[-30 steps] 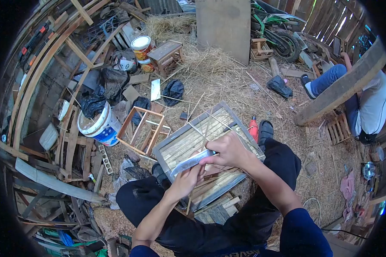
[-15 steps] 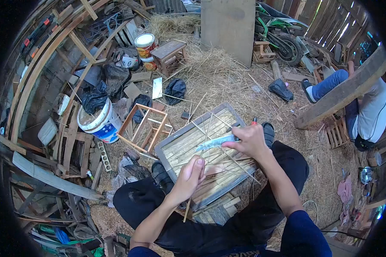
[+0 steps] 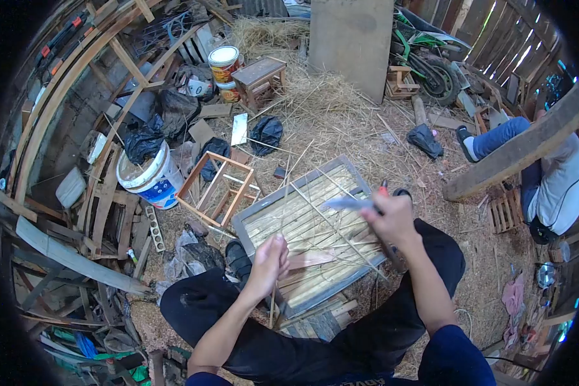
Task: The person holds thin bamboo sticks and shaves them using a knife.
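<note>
My left hand [image 3: 268, 265] is closed around a thin bamboo strip [image 3: 273, 310], whose lower end sticks out below the fist and whose upper part rises above the thumb. My right hand [image 3: 395, 220] grips a knife [image 3: 346, 203], its blade pointing left and slightly blurred. The blade is apart from the strip. Under both hands lies a framed slatted panel [image 3: 336, 288] between my legs, with several loose thin strips [image 3: 331, 222] scattered over it.
Left of the panel stand a small wooden frame [image 3: 243, 198] and a white bucket [image 3: 149, 193]. A stool [image 3: 258, 69] and stacked paint cans [image 3: 224, 58] are farther back. At right, another person [image 3: 556, 186] sits behind a slanting wooden beam [image 3: 514, 153]. Straw covers the floor.
My right hand has drawn the knife right, away from the strip. My left hand has shifted a little left and down, still holding the strip. The view has tilted slightly.
</note>
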`<control>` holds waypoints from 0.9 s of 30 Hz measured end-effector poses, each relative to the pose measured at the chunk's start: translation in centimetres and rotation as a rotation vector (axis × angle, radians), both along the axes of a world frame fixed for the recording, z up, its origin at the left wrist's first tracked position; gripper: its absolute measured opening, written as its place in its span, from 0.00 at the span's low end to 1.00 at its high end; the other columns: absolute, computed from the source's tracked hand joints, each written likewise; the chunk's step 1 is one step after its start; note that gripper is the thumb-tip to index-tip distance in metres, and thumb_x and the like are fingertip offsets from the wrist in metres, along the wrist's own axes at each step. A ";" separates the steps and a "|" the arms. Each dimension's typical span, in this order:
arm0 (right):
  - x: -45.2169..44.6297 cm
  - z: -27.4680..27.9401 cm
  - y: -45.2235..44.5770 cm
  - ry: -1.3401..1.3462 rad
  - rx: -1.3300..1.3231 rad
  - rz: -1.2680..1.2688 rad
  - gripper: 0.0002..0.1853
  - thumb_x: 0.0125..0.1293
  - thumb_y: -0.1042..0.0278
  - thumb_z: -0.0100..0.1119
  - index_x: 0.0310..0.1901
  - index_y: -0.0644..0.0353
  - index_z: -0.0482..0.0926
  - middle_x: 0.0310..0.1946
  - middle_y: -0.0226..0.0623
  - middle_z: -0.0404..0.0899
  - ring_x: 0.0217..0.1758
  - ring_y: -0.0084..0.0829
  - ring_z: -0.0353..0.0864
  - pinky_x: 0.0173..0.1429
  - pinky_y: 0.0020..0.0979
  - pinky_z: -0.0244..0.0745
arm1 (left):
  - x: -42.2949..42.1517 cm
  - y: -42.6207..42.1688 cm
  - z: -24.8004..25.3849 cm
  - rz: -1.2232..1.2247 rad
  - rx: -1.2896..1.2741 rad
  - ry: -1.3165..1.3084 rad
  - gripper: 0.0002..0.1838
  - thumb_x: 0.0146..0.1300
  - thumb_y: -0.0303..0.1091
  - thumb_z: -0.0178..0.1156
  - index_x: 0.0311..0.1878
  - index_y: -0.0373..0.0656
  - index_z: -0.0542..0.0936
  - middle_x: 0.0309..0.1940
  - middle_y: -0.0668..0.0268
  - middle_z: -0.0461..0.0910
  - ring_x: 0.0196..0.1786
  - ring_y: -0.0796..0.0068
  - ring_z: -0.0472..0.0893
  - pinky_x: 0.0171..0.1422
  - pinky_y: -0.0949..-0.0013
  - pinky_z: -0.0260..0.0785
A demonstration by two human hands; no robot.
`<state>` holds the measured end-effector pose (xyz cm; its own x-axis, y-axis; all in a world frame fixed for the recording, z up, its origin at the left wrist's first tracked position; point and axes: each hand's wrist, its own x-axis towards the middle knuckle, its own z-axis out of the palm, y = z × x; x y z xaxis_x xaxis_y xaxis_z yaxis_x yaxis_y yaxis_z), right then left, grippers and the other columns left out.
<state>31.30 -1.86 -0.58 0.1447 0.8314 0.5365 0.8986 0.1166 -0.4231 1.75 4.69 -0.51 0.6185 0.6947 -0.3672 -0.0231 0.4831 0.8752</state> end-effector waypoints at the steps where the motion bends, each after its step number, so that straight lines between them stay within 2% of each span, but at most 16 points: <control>1: -1.6 0.1 0.1 -0.008 -0.048 0.096 0.28 0.60 0.38 0.67 0.19 0.53 0.72 0.09 0.35 0.68 0.12 0.36 0.72 0.20 0.37 0.66 | -0.2 0.4 0.1 0.010 -0.016 0.014 0.20 0.80 0.52 0.43 0.34 0.48 0.65 0.19 0.78 0.58 0.17 0.87 0.55 0.18 0.78 0.44; 2: -2.6 -0.2 0.6 -0.059 -0.067 0.180 0.28 0.59 0.37 0.67 0.18 0.53 0.72 0.08 0.34 0.69 0.11 0.35 0.73 0.19 0.35 0.66 | -0.3 0.5 0.2 0.017 -0.034 0.024 0.20 0.79 0.52 0.44 0.34 0.48 0.65 0.19 0.78 0.58 0.17 0.87 0.56 0.18 0.78 0.44; 3: -3.8 0.3 1.0 -0.051 -0.095 0.227 0.28 0.60 0.36 0.66 0.18 0.53 0.72 0.08 0.34 0.69 0.11 0.35 0.73 0.19 0.36 0.66 | -0.2 0.3 0.0 0.037 -0.043 0.018 0.17 0.79 0.48 0.46 0.37 0.47 0.69 0.19 0.78 0.58 0.17 0.87 0.56 0.19 0.77 0.45; 6: -5.9 0.6 1.8 -0.049 -0.129 0.316 0.29 0.61 0.35 0.64 0.19 0.54 0.73 0.09 0.35 0.70 0.11 0.36 0.74 0.19 0.36 0.67 | 0.7 -0.3 -0.9 0.014 0.143 0.172 0.17 0.79 0.43 0.48 0.36 0.43 0.76 0.18 0.76 0.65 0.19 0.87 0.64 0.23 0.79 0.53; 10: -7.3 0.6 3.2 -0.002 -0.067 0.327 0.31 0.62 0.33 0.61 0.18 0.55 0.72 0.09 0.36 0.71 0.12 0.39 0.75 0.19 0.37 0.68 | 2.5 -0.4 -0.5 0.007 0.519 0.291 0.17 0.78 0.37 0.51 0.40 0.32 0.79 0.23 0.66 0.75 0.30 0.79 0.74 0.36 0.67 0.68; 11: -7.5 0.8 3.4 0.010 -0.058 0.325 0.31 0.62 0.33 0.61 0.18 0.55 0.71 0.09 0.36 0.71 0.12 0.39 0.75 0.19 0.37 0.68 | 2.6 -0.6 0.2 -0.037 0.545 0.305 0.20 0.78 0.39 0.50 0.39 0.29 0.77 0.24 0.64 0.75 0.30 0.78 0.72 0.37 0.64 0.68; 14: -7.4 1.3 4.2 0.020 -0.025 0.297 0.32 0.62 0.33 0.62 0.18 0.55 0.71 0.09 0.36 0.71 0.11 0.40 0.74 0.19 0.37 0.67 | 2.9 -0.3 -0.8 -0.011 0.568 0.248 0.20 0.79 0.47 0.48 0.34 0.43 0.74 0.18 0.80 0.62 0.21 0.89 0.61 0.24 0.74 0.53; 17: -6.5 2.0 4.6 -0.035 0.008 0.237 0.32 0.59 0.33 0.64 0.18 0.55 0.69 0.09 0.34 0.69 0.11 0.38 0.73 0.18 0.36 0.65 | 3.2 -0.1 1.7 -0.021 0.509 0.329 0.23 0.80 0.42 0.48 0.38 0.29 0.76 0.21 0.67 0.69 0.29 0.81 0.65 0.34 0.66 0.64; 20: -4.9 2.4 4.4 -0.097 0.024 0.192 0.31 0.56 0.34 0.68 0.18 0.55 0.68 0.08 0.32 0.66 0.11 0.36 0.71 0.18 0.36 0.62 | 3.3 -0.5 2.1 -0.023 0.465 0.287 0.23 0.80 0.42 0.47 0.37 0.30 0.76 0.19 0.68 0.64 0.28 0.82 0.62 0.32 0.67 0.61; 23: -4.6 2.4 3.9 -0.123 0.032 0.197 0.32 0.56 0.33 0.66 0.17 0.54 0.68 0.08 0.30 0.66 0.10 0.34 0.70 0.17 0.35 0.61 | 3.3 -0.9 2.2 -0.045 0.543 0.229 0.22 0.80 0.48 0.46 0.32 0.43 0.73 0.19 0.80 0.62 0.21 0.90 0.61 0.23 0.76 0.54; 25: -4.0 2.1 3.5 -0.173 0.028 0.176 0.33 0.57 0.30 0.64 0.17 0.53 0.69 0.07 0.29 0.66 0.08 0.31 0.69 0.16 0.34 0.61 | 2.9 -0.8 1.4 -0.071 0.541 0.252 0.22 0.80 0.48 0.46 0.32 0.43 0.73 0.19 0.80 0.62 0.21 0.90 0.60 0.23 0.76 0.54; 27: -2.5 1.6 3.1 -0.135 -0.034 0.050 0.32 0.62 0.34 0.63 0.19 0.57 0.70 0.08 0.31 0.63 0.12 0.27 0.67 0.20 0.33 0.61 | 1.9 -1.2 1.3 -0.130 0.620 0.299 0.22 0.80 0.48 0.46 0.32 0.43 0.73 0.18 0.80 0.62 0.20 0.90 0.60 0.23 0.76 0.54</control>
<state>28.80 1.20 1.01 0.0309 0.8539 0.5195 0.9409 0.1505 -0.3033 3.66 3.51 0.84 0.6455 0.7580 -0.0940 0.2856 -0.1254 0.9501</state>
